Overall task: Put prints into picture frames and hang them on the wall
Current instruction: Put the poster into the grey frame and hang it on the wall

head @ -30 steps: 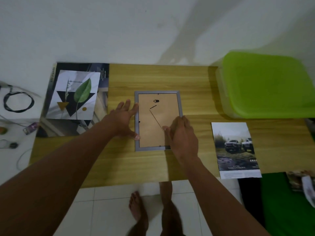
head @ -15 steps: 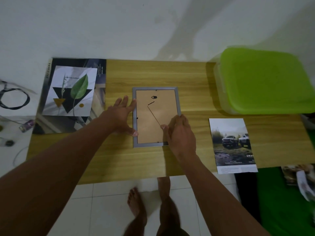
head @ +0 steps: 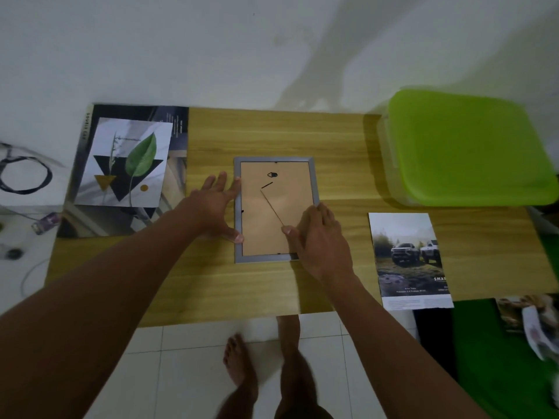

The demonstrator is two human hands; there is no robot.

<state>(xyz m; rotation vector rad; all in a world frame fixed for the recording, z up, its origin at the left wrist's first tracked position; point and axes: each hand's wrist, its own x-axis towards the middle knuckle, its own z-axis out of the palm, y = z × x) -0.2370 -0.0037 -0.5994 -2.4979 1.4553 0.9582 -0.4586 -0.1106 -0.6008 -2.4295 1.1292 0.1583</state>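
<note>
Nothing much has shifted since a second ago: both my grips stay on the picture frame [head: 273,216]. Item: picture frame, grey rim, brown backing up, flat on the desk [head: 272,131], midway between far and near edges. My left grip [head: 216,204]: fingers spread and straight along the frame's left rim, thumb toward its near-left corner. My right grip [head: 317,237]: fingers together, laid over the near-right corner, thumb tip on the backing. Leaf print [head: 127,163]: on a dark magazine [head: 178,131], far-left corner. Car print [head: 410,258]: overhanging the near edge, toward the right. Green-lidded box [head: 465,146]: far-right corner.
</note>
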